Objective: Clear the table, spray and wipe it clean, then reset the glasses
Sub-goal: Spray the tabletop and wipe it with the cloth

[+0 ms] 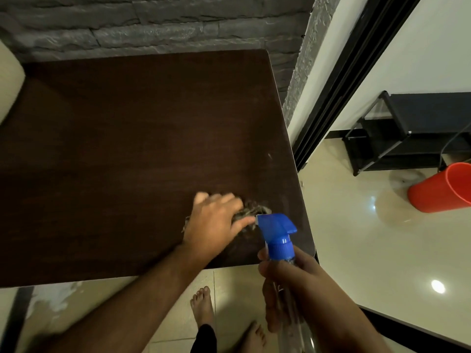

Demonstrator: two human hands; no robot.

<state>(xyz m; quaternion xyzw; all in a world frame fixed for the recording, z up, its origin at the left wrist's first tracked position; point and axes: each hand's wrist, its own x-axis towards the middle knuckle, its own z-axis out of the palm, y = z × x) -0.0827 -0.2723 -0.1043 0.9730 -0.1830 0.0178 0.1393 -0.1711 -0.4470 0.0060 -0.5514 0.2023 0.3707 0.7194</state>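
Observation:
The dark brown wooden table (pixel 132 154) fills the left and middle of the view, with nothing standing on it. My left hand (pixel 215 222) presses a crumpled grey-brown cloth (pixel 251 208) onto the table near its front right corner; the hand looks blurred and most of the cloth is hidden under it. My right hand (pixel 288 278) grips a clear spray bottle with a blue trigger head (pixel 277 231), held upright just in front of that corner, nozzle pointing left toward the cloth. No glasses are in view.
A grey stone wall (pixel 153 24) runs behind the table. A cream cushion (pixel 10 80) touches the table's left edge. On the glossy floor to the right stand a red bucket (pixel 443 187) and a black shelf rack (pixel 413 131). My bare feet (pixel 204 307) are below the table's front edge.

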